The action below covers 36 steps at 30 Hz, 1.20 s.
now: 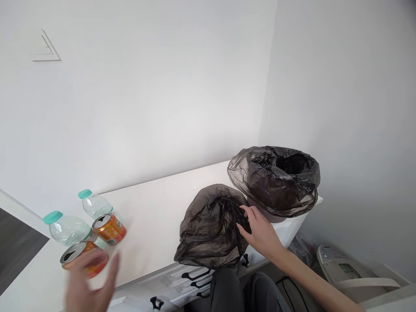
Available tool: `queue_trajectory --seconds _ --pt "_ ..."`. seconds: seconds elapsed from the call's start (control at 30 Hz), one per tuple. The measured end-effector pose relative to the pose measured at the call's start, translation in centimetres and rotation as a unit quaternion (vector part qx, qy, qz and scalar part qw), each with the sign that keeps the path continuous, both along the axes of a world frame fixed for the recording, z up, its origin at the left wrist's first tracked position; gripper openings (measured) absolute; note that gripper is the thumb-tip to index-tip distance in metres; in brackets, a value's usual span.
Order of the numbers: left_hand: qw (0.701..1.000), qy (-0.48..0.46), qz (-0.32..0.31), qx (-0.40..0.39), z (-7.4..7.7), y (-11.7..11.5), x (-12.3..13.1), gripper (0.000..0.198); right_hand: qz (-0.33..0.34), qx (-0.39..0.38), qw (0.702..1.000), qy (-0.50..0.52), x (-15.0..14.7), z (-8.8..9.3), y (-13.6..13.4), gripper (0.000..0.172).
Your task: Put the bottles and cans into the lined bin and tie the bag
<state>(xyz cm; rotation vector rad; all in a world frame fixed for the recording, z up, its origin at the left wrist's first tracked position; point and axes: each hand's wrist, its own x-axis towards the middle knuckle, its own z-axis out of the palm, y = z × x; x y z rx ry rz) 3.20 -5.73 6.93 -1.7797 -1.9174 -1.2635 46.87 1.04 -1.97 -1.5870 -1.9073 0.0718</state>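
My left hand [89,284], blurred, is at the lower left with thumb and fingers apart. It is in front of an orange soda can [94,271], overlapping it in view; whether they touch I cannot tell. Beside it a second orange can [112,229] stands upright with its tab hole open. Behind the cans are two clear plastic bottles with turquoise caps, one nearer [69,228] and one farther [95,204]. My right hand [261,232] is at the right side of a crumpled black garbage bag [208,242], thumb and index finger spread against its folds.
A bin [269,212] lined with another black bag [276,186] stands at the back right by the wall corner. The white cabinet top [152,208] has drawers with black handles [198,275] below. A pale appliance [346,268] sits on the floor at right.
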Motion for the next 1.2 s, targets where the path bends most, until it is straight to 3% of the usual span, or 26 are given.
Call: queue_trajectory --seconds 0.1,0.17,0.3,0.47,0.6,0.73,0.8,0.9,1.03,1.1,1.2 --pt "0.958 0.118 -0.232 -0.116 0.0 1.7 6.8 0.035 -0.016 -0.046 0.999 0.005 -0.6 0.2 0.3 0.029" --pt "0.929 0.168 -0.280 -0.171 -0.5 3.6 10.6 0.044 -0.001 -0.082 0.997 0.009 -0.8 0.5 0.6 0.022" --pt "0.908 0.196 -0.282 -0.239 -0.3 6.9 13.7 0.014 0.016 -0.108 0.993 0.047 -0.3 1.5 0.4 0.025" --pt "0.938 0.109 -0.236 -0.230 3.5 7.5 12.9 0.009 0.032 -0.090 0.990 0.104 -0.5 2.6 -1.1 0.020" --pt "0.961 -0.017 -0.215 -0.176 5.9 6.3 12.8 0.021 -0.015 -0.127 0.991 0.040 -2.1 2.4 -1.5 0.031" --pt "0.975 -0.061 -0.157 -0.142 7.3 6.2 12.2 0.024 -0.034 -0.148 0.987 -0.058 -2.7 2.7 -0.5 0.003" --pt "0.980 -0.062 -0.126 -0.140 8.6 6.6 11.4 0.026 -0.040 -0.130 0.989 -0.053 -2.5 4.0 0.2 0.005" --pt "0.984 -0.085 -0.080 -0.138 12.0 7.0 9.9 0.028 -0.038 -0.051 0.998 0.016 -1.9 7.6 0.6 0.006" --pt "0.986 -0.150 -0.010 -0.066 16.1 5.9 8.1 0.037 -0.008 0.070 0.985 0.155 -0.9 11.8 -1.2 0.008" --pt "0.990 -0.134 0.032 -0.026 16.4 5.1 7.2 0.033 0.026 0.093 0.979 0.178 -0.3 12.3 -2.7 0.008" --pt "0.996 -0.061 0.053 -0.044 14.6 4.8 5.8 0.018 0.103 0.086 0.979 0.152 0.3 10.6 -4.7 0.006"
